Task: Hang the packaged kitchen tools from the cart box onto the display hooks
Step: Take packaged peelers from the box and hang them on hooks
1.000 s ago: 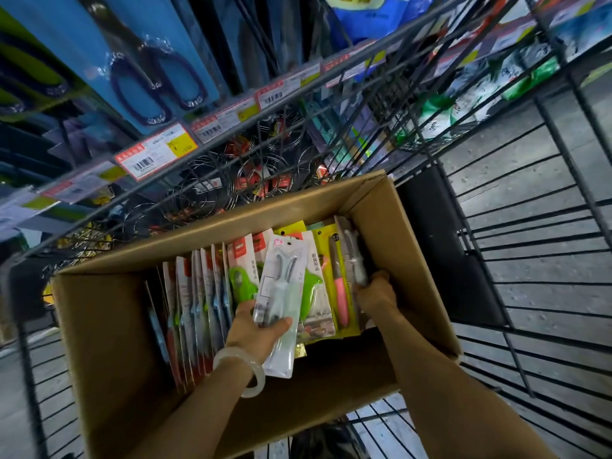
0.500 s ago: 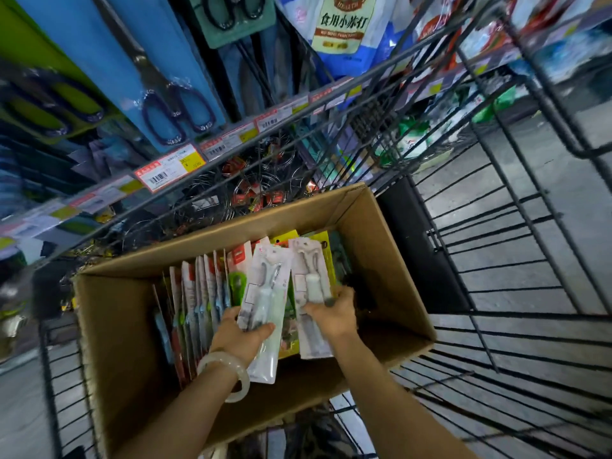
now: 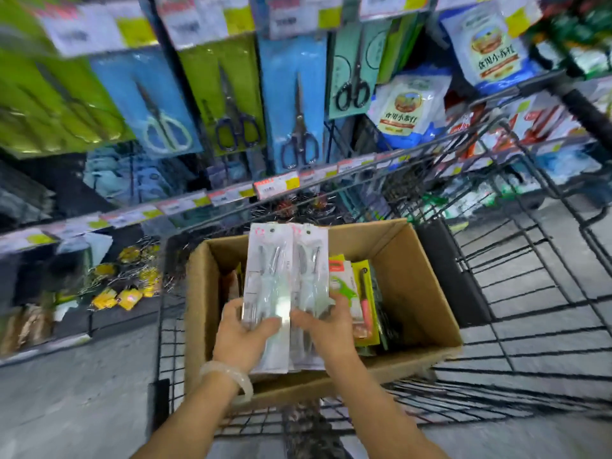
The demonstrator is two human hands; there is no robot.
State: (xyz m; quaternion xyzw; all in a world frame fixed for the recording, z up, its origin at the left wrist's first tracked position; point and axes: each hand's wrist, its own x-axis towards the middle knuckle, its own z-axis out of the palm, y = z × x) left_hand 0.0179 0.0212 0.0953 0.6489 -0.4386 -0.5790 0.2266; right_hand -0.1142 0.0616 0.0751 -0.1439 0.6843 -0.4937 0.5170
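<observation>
Head view: shop aisle, grey floor, black wire cart beside racks of carded scissors.
Left hand and right hand each grip one glossy white packaged tool, side by side, above open corrugated cardboard box.

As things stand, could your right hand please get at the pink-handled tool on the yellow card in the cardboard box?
Probably not yet: the right hand already grips a white packaged tool, though the pink-handled tool on the yellow card lies uncovered just beside it in the cardboard box.
</observation>
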